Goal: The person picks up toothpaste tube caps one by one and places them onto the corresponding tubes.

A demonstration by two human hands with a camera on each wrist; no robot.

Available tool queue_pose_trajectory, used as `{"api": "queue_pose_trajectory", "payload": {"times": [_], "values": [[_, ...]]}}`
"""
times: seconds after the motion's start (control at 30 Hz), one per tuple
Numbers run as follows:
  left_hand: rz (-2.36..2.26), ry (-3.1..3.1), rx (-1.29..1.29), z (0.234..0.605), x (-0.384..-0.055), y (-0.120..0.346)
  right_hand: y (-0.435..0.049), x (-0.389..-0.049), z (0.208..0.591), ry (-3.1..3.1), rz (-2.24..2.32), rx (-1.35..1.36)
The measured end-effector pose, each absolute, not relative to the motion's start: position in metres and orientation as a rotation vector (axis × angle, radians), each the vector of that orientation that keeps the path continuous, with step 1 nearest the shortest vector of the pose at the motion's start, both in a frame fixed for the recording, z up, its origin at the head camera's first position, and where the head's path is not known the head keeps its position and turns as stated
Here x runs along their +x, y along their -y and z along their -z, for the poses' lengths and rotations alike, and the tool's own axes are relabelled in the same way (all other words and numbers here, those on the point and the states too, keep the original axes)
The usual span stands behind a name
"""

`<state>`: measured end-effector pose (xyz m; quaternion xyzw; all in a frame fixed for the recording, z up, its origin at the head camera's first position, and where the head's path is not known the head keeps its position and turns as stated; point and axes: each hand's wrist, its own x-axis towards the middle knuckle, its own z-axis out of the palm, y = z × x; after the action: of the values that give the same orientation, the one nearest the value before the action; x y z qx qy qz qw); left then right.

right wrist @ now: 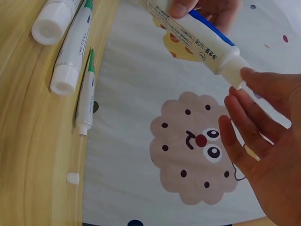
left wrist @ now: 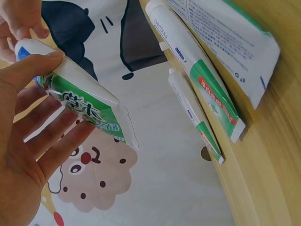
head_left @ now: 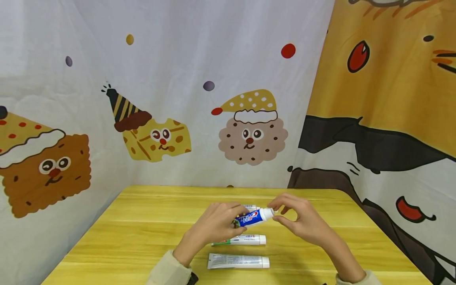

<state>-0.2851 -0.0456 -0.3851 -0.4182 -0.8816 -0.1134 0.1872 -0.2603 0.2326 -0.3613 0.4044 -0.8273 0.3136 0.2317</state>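
Observation:
My left hand (head_left: 228,219) grips a blue and white toothpaste tube (head_left: 253,217) just above the table, fingers and thumb wrapped round its body. In the left wrist view the tube's crimped green end (left wrist: 89,110) lies across that hand's fingers (left wrist: 56,136). My right hand (head_left: 278,213) is at the tube's white cap (head_left: 268,213), with index finger above and thumb below pinching it. The right wrist view has a fingertip (right wrist: 251,77) on the cap (right wrist: 231,70), the other fingers straight.
Three more tubes lie on the yellow wooden table (head_left: 135,229): a large one (head_left: 238,261), a green-striped one (head_left: 242,239), and a thin one (right wrist: 86,99) behind the hands. A small white cap (right wrist: 73,178) sits loose beyond it. Cartoon curtains enclose the table.

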Motion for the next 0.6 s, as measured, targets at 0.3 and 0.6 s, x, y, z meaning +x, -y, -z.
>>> {"api": "queue_pose_trajectory", "payload": {"times": [0.3, 0.6], "values": [[0.324, 2.489, -1.174, 0.3853, -0.2856, 0.0454, -0.2322, -0.2616, 0.364, 2.362, -0.831, 0.985], [0.327, 2.465, -1.182, 0.3854, -0.2856, 0.0454, -0.2323, -0.2583, 0.36, 2.281, -0.875, 1.066]]}}
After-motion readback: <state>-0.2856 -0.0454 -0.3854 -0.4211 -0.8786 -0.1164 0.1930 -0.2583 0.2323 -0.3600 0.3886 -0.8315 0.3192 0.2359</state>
